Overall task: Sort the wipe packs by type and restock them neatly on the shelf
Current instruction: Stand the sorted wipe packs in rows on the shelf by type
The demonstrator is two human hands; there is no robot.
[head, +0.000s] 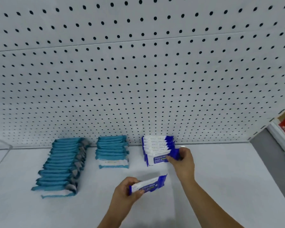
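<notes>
Steadies the blue-and-white row (pixel 157 145) at the back edge of the shelf (pixel 220 178), with fingers of the right hand (pixel 183 160) clamped on its front pack (pixel 159 158). Grips a loose matching pack (pixel 149 184) in the curled left hand (pixel 127 190), nearer the front edge. Could topple the leaning row forward if released before wedging that pack in.

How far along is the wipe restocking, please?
Done: a long teal row and a short teal row stand sorted. In hand: the right hand grips the front of the blue row; the left hand holds a loose blue pack. Left: adding that pack to it.
</notes>
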